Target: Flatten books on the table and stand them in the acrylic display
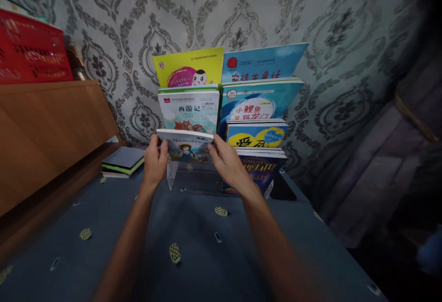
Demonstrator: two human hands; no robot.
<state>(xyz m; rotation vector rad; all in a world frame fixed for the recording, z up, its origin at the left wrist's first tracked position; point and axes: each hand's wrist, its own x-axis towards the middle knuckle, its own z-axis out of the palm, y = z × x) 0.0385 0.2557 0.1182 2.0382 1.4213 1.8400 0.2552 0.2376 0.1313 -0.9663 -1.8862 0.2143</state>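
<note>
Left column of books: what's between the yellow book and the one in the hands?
Head view: a pale-covered book, with a green edge showing just behind it, between the yellow book and the held book.

Book: thin, closed, cover facing viewer. Muted blue cover; dark Chinese title across top, partly hidden; below, illustrated figure in yellowish hat. White page block showing along upper edge. Held near upright by both sides, at front of left column of clear rack, towards far edge of tabletop. Whether bottom rests in rack: cannot tell.
</note>
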